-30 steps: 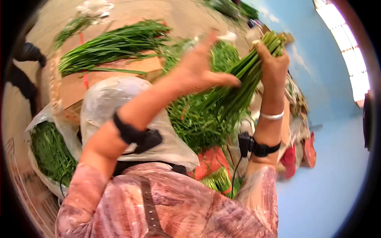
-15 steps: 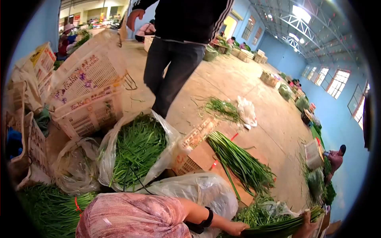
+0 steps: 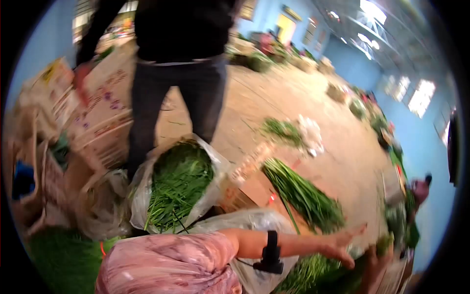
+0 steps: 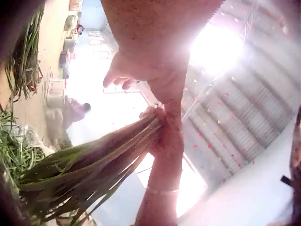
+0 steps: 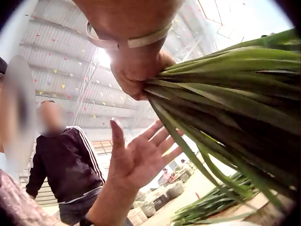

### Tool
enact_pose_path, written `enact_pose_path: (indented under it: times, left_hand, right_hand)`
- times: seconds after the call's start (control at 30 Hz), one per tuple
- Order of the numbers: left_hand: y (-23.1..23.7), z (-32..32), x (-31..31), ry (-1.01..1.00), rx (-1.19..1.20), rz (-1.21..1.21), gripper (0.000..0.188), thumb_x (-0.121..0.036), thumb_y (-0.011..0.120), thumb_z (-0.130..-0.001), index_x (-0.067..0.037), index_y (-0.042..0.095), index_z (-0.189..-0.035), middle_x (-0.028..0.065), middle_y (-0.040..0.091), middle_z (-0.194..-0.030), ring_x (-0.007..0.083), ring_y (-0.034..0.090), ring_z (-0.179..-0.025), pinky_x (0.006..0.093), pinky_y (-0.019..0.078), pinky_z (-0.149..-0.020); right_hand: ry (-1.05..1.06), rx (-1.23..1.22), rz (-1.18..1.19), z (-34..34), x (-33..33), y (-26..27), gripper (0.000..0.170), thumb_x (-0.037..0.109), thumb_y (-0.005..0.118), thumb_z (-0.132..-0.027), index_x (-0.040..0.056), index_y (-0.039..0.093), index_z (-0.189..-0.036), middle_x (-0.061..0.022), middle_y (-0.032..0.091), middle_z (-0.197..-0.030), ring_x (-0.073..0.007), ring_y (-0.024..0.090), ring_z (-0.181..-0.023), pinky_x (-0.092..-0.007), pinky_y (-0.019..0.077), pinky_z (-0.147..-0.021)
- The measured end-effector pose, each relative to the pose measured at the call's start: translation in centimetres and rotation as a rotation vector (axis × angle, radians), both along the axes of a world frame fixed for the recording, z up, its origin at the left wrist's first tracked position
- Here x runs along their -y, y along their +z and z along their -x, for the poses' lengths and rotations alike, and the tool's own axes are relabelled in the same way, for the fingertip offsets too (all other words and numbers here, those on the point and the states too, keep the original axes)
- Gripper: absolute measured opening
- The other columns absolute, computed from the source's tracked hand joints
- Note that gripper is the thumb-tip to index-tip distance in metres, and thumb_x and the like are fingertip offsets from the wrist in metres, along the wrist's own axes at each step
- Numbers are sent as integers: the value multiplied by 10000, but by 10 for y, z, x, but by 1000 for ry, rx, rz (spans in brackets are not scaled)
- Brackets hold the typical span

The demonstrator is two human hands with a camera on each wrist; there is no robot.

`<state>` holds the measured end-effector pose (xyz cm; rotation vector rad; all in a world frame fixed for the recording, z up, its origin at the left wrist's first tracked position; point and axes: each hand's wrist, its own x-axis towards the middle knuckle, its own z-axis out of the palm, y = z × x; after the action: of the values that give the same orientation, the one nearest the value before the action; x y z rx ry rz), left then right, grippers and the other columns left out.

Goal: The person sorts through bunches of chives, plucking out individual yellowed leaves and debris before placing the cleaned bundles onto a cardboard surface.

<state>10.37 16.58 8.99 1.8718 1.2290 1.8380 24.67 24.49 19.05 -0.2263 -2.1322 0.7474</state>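
Observation:
My right hand [image 3: 378, 262] grips a bunch of long green leaves by its stalk end, at the head view's lower right. In the right wrist view, the leaves [image 5: 225, 94] fan out from the right hand [image 5: 136, 70], a silver bracelet on its wrist. My left hand [image 3: 338, 245] is held beside the bunch, and the right wrist view shows the left hand [image 5: 141, 160] empty, palm up and fingers spread. The left wrist view has the left hand [image 4: 146, 66] above the stalk end of the leaves [image 4: 94, 155], apart from them.
A pile of green leaves [image 3: 303, 196] lies on cardboard [image 3: 240, 198]. Nearby are an open bag of cut greens [image 3: 181, 181], a clear plastic bag [image 3: 259, 218] and loose greens [image 3: 308, 274]. A person in dark clothes [image 3: 181, 78] stands beyond the bag; crates [image 3: 105, 132] are at left.
The head view has swung up to the room. My left hand has lifted off the leaves since half a second ago, its fingers spread. The standing person is closer; my right hand keeps its grip.

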Motion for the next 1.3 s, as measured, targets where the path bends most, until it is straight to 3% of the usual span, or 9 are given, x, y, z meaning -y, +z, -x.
enact_pose_path:
  times: [0.13, 0.2, 0.3, 0.6, 0.73, 0.93, 1.03, 1.17, 1.3]
  left_hand:
    - [-18, 2, -6, 32, -22, 50, 1184, -458, 809, -566, 10, 123, -1411, 229, 124, -1463, 314, 101, -1370, 394, 130, -1106]
    - [11, -8, 19, -428, 504, -19, 1014, -206, 831, -576, -13, 229, -1368, 142, 393, -1315, 242, 372, -1240, 375, 314, -1032]
    - [-10, -11, 30, -479, 720, 241, 822, -95, 799, -602, -26, 344, -1283, 85, 504, -1168, 188, 497, -1101, 336, 411, -940]
    - [-55, -6, 45, -637, 1269, 404, 361, -53, 669, -724, -16, 542, -1060, 91, 634, -908, 201, 635, -803, 341, 532, -742]
    - [-71, 5, 54, -756, 1265, 534, 421, -104, 676, -743, -3, 514, -1118, 130, 623, -1006, 248, 638, -868, 393, 532, -794]
    - [-84, 17, 74, -929, 1373, 382, 769, -431, 721, -717, -5, 417, -1280, 145, 556, -1187, 262, 575, -1050, 414, 459, -927]
    - [-80, 16, 76, -1073, 1489, 317, 754, -462, 712, -716, -7, 432, -1248, 151, 580, -1140, 257, 606, -988, 400, 490, -890]
    - [-90, 6, 70, -853, 1442, 441, 507, -260, 704, -768, -6, 497, -1156, 144, 617, -1031, 254, 634, -907, 400, 531, -812]
    - [-98, 7, 61, -764, 1504, 536, 392, -67, 644, -766, 14, 514, -1127, 146, 630, -967, 273, 641, -840, 428, 536, -781]
  right_hand:
    - [-39, 148, 251, 27, 51, 12, 125, 69, 585, -770, 12, 550, -875, -29, 554, -739, -116, 502, -649, -267, 415, -571]
    - [29, 208, 296, 38, 47, 8, 93, 81, 593, -757, 5, 544, -777, -23, 554, -688, -98, 492, -608, -270, 417, -547]
    - [53, 250, 394, 56, 46, -3, 151, 79, 628, -717, -7, 528, -791, -23, 562, -683, -97, 518, -611, -272, 438, -558]
    - [40, 163, 114, 103, 36, -75, 827, 134, 750, -636, -41, 320, -1320, -253, 508, -1193, -294, 546, -1069, -347, 427, -917]
    - [224, 438, 80, 114, 29, -79, 704, 109, 719, -668, 14, 423, -1299, -183, 505, -1244, -253, 503, -1149, -342, 385, -967]
    - [128, 410, 185, 121, 32, -88, 233, 92, 693, -711, 10, 626, -918, -36, 612, -777, -79, 535, -715, -243, 453, -671]
    - [86, 352, 100, 115, 39, -80, 121, 96, 667, -727, 9, 632, -805, -52, 609, -694, -124, 558, -631, -267, 456, -605]
    - [115, 354, -96, 129, 36, -105, 153, 135, 624, -745, -11, 624, -792, -172, 592, -714, -288, 589, -643, -330, 467, -612]
    - [307, 387, 282, 134, 31, -117, 331, 196, 534, -884, -11, 523, -1142, -142, 603, -1032, -191, 587, -892, -308, 470, -773]
